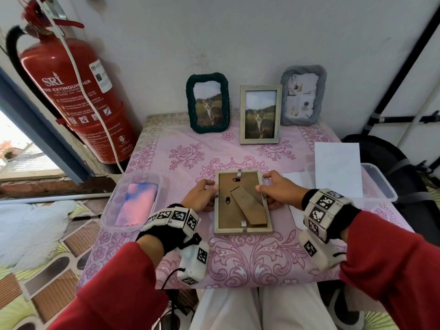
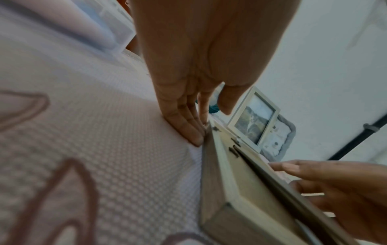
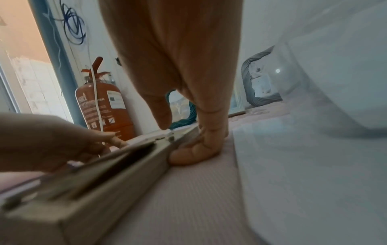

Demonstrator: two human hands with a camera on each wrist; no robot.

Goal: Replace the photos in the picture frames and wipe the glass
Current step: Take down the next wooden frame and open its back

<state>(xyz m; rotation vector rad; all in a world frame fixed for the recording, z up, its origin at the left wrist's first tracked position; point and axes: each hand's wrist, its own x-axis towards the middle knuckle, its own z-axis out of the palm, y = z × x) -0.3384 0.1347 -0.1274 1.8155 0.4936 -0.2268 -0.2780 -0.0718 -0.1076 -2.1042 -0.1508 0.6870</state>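
Frame: silver-grey picture frame [image 1: 242,202] is lying face-down, centre of the pink floral surface [image 1: 250,256] | Left hand [image 1: 202,196]: fingers [image 2: 184,126] are lying nearly straight, pressing against the frame's left edge | Right hand [image 1: 281,189]: fingers [image 3: 196,152] are curling against its right edge, thumb hovering above the backing.

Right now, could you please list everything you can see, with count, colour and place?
face-down frame: one, pale wood, brown backing up, table centre
standing frames: three, dark green, pale wood, grey, along the wall
tablecloth: one, pink floral, over the table
cloth: one, pink and blue, in a clear tub, left
paper sheets: white, right, by a clear tub
fire extinguisher: one, red, left wall
left hand: fingers at the frame's left edge
right hand: fingers at its right edge
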